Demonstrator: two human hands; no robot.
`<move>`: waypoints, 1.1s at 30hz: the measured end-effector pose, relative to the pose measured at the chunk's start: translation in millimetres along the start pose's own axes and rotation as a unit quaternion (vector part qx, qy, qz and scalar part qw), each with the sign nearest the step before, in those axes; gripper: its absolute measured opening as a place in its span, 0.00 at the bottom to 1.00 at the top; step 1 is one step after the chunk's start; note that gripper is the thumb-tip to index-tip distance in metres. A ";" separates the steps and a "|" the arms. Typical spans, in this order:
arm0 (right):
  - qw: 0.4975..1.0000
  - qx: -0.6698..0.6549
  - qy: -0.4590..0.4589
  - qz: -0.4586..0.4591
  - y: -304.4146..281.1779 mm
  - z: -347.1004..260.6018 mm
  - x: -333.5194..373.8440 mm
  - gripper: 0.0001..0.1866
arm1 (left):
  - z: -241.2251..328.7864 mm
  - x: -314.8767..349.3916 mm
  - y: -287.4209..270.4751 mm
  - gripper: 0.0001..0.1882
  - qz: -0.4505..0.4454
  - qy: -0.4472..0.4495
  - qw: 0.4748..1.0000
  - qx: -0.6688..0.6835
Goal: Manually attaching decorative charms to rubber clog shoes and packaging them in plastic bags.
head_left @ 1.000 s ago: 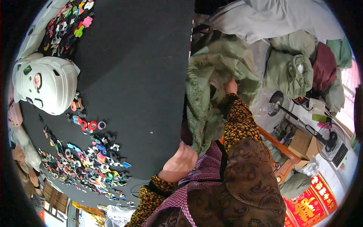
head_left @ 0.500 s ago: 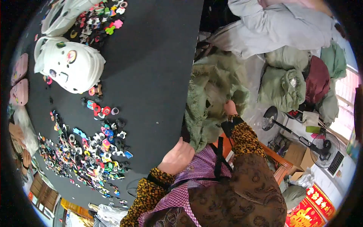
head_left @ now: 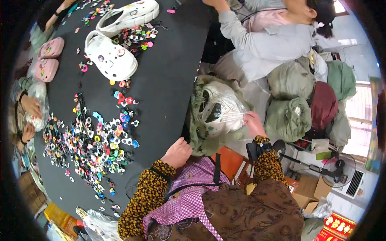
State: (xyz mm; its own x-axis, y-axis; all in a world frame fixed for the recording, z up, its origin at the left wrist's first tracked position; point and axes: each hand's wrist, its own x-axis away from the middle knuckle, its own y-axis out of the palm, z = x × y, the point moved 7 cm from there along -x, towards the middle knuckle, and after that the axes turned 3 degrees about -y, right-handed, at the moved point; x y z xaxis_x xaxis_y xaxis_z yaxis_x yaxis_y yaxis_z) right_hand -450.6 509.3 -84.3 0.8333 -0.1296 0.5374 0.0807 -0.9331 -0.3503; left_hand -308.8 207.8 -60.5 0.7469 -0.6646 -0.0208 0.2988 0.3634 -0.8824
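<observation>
An olive-green woven sack (head_left: pixel 198 138) gapes beside the table's right edge. Inside its mouth shows a white plastic bag (head_left: pixel 231 105), whose thin film is stretched, with dark gaps on its left side; its contents I cannot make out clearly. My right hand (head_left: pixel 254 123) is closed on the gathered film at the bag's right side. At the table edge, my left hand (head_left: pixel 177 153) has its fingers curled on the sack's near left rim.
The black table (head_left: pixel 161 80) holds a heap of small colourful shoe charms (head_left: pixel 96 148) and white clogs (head_left: pixel 110 60). Pink clogs (head_left: pixel 47 70) stand at far left, near another person's hands (head_left: pixel 31 105). A person in grey (head_left: pixel 273 44) sits ahead. Stuffed sacks (head_left: pixel 287 118) and a fan (head_left: pixel 337 170) are at right.
The sack's mouth has opened wider and the white plastic bag has come into view. My right hand has moved from the sack's cloth to the bag's film. The head view has shifted.
</observation>
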 end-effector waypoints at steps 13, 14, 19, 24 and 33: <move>0.953 -0.159 -0.259 0.008 -17.3 -199.8 99.3 0.05 | 15.0 29.1 -98.0 0.11 0.125 -0.092 0.986 0.057; 0.949 -0.166 -0.266 0.009 -19.2 -207.2 101.9 0.06 | 12.6 41.8 -108.1 0.10 0.136 -0.114 0.982 0.064; 0.923 -0.220 -0.313 0.041 -34.2 -251.7 146.5 0.13 | 4.6 134.6 -151.4 0.12 0.170 -0.252 0.949 0.079; 0.912 -0.235 -0.332 -0.050 -17.7 -269.8 169.3 0.15 | 4.3 263.3 -148.6 0.10 0.299 -0.416 0.845 0.156; 0.893 -0.219 -0.388 -0.063 20.5 -278.3 174.5 0.20 | 41.9 238.8 -169.4 0.17 0.346 -0.373 0.843 0.176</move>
State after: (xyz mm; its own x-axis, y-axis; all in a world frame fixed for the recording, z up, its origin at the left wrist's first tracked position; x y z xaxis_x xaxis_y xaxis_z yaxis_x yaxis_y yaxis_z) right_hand -455.7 374.2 215.8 0.9745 0.0985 -0.2017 0.1205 -0.9877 0.0996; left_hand -156.2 14.9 103.7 0.9409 0.3342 -0.0556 -0.3021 0.7533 -0.5841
